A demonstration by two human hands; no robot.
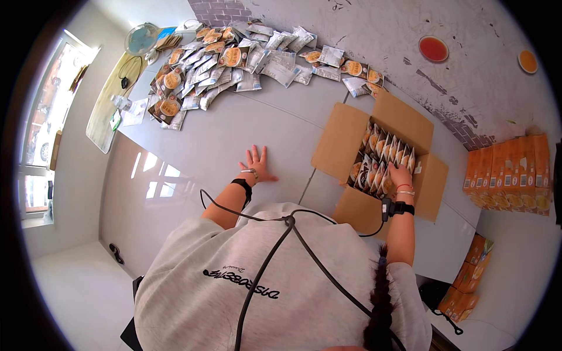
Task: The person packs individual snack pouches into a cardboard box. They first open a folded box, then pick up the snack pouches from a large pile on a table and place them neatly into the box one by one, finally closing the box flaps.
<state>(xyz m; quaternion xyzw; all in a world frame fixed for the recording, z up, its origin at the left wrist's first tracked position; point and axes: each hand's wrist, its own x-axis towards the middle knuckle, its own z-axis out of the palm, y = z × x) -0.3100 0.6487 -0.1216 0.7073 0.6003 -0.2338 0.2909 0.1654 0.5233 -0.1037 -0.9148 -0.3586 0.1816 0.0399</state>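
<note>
My left hand [260,167] rests on the grey table [246,118] with its fingers spread and nothing in it. To the right stands an open cardboard box [404,113], its flaps folded outward. Two rows of printed food pouches [373,175] stand on edge inside. My right hand [400,176] reaches into the box at the right end of the nearer row, against the pouches. Part of its fingers is hidden among them, so whether it grips one cannot be told.
A heap of silver-backed pouches [276,66] lies along the table's far side. Orange printed cartons [509,173] stand at the right, with more cartons [465,278] below table height. A cable [263,281] runs over my chest to both wrists. A plastic bottle [121,102] lies at the left.
</note>
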